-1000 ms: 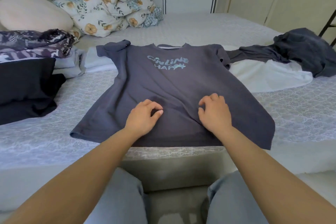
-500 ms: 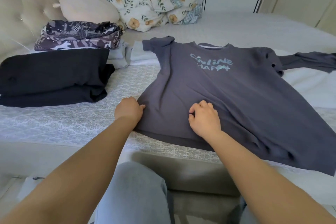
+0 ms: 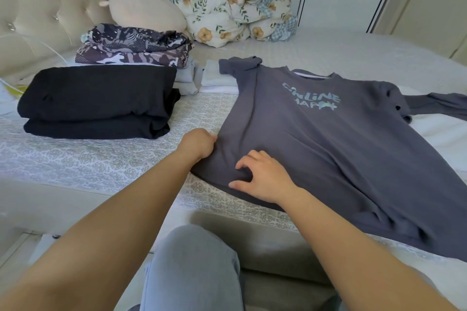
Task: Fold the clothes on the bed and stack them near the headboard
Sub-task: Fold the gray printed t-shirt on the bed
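Observation:
A dark grey T-shirt (image 3: 328, 139) with pale blue lettering lies spread face up on the bed (image 3: 101, 164). My left hand (image 3: 198, 145) grips its left side edge near the hem, fingers curled into the cloth. My right hand (image 3: 262, 178) lies on the lower front of the shirt with fingers bent, pinching a small fold of fabric. Folded black clothes (image 3: 98, 103) are stacked to the left by the tufted headboard (image 3: 50, 7), with a folded patterned purple garment (image 3: 134, 45) behind them.
A cream pillow (image 3: 144, 10) and a bunched floral quilt (image 3: 235, 12) sit at the back. Pale folded items (image 3: 192, 78) lie beside the patterned garment. Another dark garment (image 3: 439, 106) and white cloth lie at the right edge. My grey-trousered knee (image 3: 192, 270) is below the bed edge.
The view has swung left toward the headboard. My left hand slid from the shirt's front to its left edge and took hold; my right hand stayed on the lower front.

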